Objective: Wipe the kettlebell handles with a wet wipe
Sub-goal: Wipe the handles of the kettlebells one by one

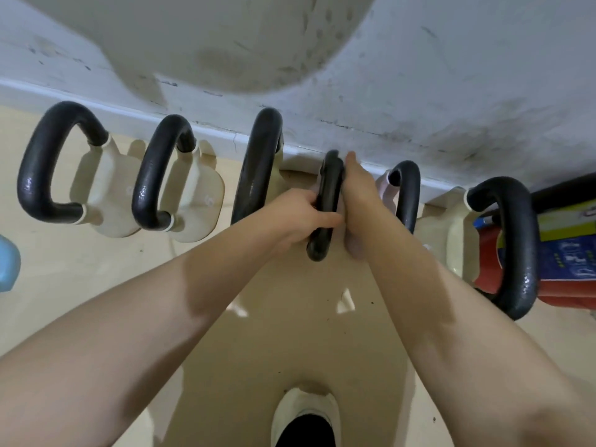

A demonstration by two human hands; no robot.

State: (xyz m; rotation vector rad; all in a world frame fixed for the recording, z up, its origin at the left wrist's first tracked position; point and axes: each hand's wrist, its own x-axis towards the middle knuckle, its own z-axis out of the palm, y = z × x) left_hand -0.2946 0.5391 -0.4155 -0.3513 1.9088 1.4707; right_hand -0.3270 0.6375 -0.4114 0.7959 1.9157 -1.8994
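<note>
Several kettlebells with black handles stand in a row along the wall. Both my hands are on the small fourth kettlebell handle [325, 208]. My left hand [300, 217] grips the handle from the left, its fingers curled round the bar. My right hand [354, 191] lies along the handle's right side with its fingers wrapped behind the bar and one fingertip at the handle's top. The wet wipe is hidden; I cannot tell if it lies under the right hand. A bit of the pale pink kettlebell body [353, 248] shows under my right wrist.
Cream kettlebells [106, 195] [193, 201] stand to the left, then a tall handle [258, 162]. To the right are a pink kettlebell [406, 195] and a large one [512, 246] beside a red-and-blue package [567, 253]. A blue object [8, 262] sits far left. My shoe [306, 417] is below.
</note>
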